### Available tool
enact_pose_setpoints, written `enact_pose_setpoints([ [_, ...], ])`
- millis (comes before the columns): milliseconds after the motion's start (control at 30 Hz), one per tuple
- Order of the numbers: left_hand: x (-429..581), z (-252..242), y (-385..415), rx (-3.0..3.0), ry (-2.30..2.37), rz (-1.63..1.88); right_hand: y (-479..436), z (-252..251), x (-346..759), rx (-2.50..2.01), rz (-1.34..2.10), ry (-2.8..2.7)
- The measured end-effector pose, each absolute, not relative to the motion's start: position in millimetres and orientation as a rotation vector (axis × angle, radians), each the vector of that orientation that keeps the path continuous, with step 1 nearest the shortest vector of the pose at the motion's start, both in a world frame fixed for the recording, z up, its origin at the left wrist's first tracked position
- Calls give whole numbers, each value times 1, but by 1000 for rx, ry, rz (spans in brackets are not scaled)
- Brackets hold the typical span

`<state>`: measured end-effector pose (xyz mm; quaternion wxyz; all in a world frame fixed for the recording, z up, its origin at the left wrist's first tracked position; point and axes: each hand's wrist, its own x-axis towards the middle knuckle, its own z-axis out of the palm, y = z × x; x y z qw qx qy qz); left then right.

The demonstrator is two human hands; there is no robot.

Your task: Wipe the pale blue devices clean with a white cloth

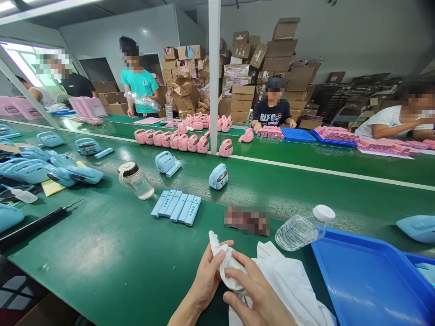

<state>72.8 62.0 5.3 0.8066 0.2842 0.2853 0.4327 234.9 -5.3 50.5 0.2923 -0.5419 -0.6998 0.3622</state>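
Observation:
Both of my hands are on a white cloth (288,285) at the front edge of the green table. My left hand (205,277) pinches a bunched part between thumb and fingers. My right hand (254,287) curls its fingers over the same bunched part from the other side. Whether the folds wrap anything is hidden. The rest of the cloth lies loose to the right, beside a blue tray (370,276). Beyond my hands is a row of several light-blue bar-shaped parts (176,207) and a blurred flat item (247,221).
A clear water bottle (295,230) leans by the tray; a lidded jug (136,181) stands left. Blue handled cases (218,176) sit on the conveyor, more piled left near a black soldering-iron-like tool (41,226). Pink cases (173,139) line the far side, where several people work.

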Motion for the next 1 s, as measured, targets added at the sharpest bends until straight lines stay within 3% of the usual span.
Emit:
enact_pose_setpoints([
  [200,74,12,64,597,617,955,2,57,233,-1668,993,-1406],
  [800,79,-2,62,757,696,937,9,54,237,-1538,1095,-899],
  [1000,76,-2,64,897,946,1228,11,63,248,-1643,994,-900],
])
